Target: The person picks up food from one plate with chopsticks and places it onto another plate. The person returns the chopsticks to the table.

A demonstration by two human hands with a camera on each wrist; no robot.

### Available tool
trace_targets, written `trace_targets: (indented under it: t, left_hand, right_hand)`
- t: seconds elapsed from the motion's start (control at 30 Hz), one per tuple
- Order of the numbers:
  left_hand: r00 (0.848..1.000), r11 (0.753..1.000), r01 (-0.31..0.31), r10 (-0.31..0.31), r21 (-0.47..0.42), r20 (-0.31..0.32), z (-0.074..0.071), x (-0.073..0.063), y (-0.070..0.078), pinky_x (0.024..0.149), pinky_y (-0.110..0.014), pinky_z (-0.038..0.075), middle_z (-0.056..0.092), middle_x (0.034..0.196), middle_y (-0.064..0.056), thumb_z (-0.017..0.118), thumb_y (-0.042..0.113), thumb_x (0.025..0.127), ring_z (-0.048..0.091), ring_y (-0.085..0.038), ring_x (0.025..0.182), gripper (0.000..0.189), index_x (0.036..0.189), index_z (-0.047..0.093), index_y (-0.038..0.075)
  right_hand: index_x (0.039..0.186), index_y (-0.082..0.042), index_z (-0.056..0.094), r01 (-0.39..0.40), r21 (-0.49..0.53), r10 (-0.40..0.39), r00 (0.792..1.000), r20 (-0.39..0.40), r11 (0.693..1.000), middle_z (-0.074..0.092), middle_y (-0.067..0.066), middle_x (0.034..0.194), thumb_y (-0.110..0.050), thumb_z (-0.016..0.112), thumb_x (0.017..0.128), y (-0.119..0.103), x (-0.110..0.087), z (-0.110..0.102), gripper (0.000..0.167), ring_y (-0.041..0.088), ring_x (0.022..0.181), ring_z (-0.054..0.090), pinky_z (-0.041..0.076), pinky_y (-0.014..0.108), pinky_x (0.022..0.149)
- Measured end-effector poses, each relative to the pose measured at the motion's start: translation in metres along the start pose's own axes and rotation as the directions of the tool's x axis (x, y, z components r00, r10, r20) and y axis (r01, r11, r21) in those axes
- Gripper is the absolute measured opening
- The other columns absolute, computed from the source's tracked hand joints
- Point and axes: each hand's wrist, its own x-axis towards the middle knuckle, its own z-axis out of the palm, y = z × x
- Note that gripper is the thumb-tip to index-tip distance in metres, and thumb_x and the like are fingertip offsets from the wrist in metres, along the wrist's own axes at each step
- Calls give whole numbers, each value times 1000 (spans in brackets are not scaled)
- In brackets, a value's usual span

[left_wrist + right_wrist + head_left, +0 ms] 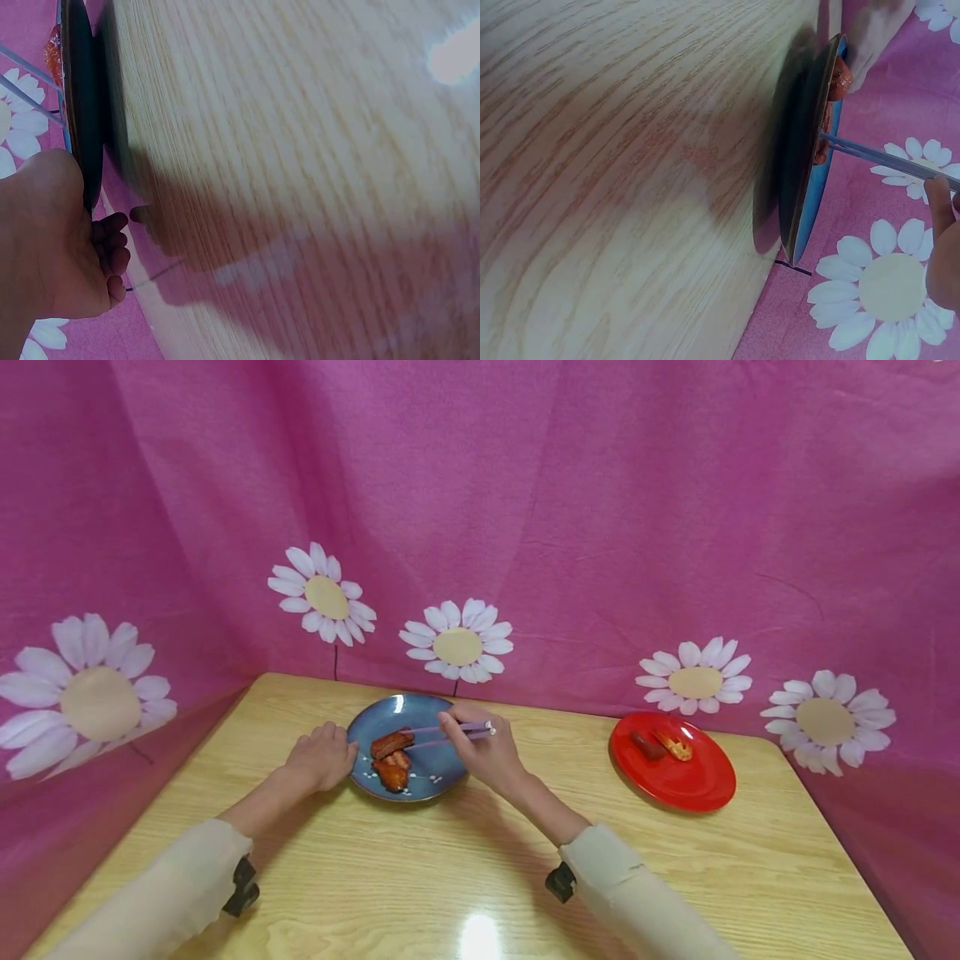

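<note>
A blue plate (438,777) with small white blossoms holds several pieces of glossy brown meat; one looks like a rib piece (392,743), and another, a chicken wing (392,775), lies nearer the front. My left hand (324,758) grips the plate's left rim, thumb on the upper side and curled fingers (114,247) low by the edge. In my right hand (487,756) is a pair of purple chopsticks (431,729), held above the plate's right side. Their tips reach the rib piece; whether they pinch it I cannot tell. The right wrist view shows the chopsticks (877,156) slanting down to the food.
On the right of the wooden table (420,877) stands a red plate (697,785) with a dark red piece (647,746) and a yellowish-orange piece (677,748) of food. A pink curtain (480,485) with white daisies hangs behind the table and along its sides.
</note>
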Motion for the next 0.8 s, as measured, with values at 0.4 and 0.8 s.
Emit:
trace_targets:
  t: [0.4,0.8]
  left_hand:
    - [1000,1000,-5,5,11,-6,0,-1,-1,81,-54,44,48,95,-19,40,24,104,51,-38,95,40,108,53,-13]
    - [1000,1000,0,0,5,0,-3,-2,2,81,-53,44,47,94,-18,40,24,104,51,-38,95,39,108,53,-13]
  right_hand:
    - [72,-14,59,35,14,-35,999,2,999,50,-6,67,-17,61,98,6,4,14,26,7,60,45,33,23,52]
    - [69,-15,53,-4,-22,3,1000,-20,1000,47,-6,64,-18,60,99,5,9,24,32,8,58,43,34,24,53]
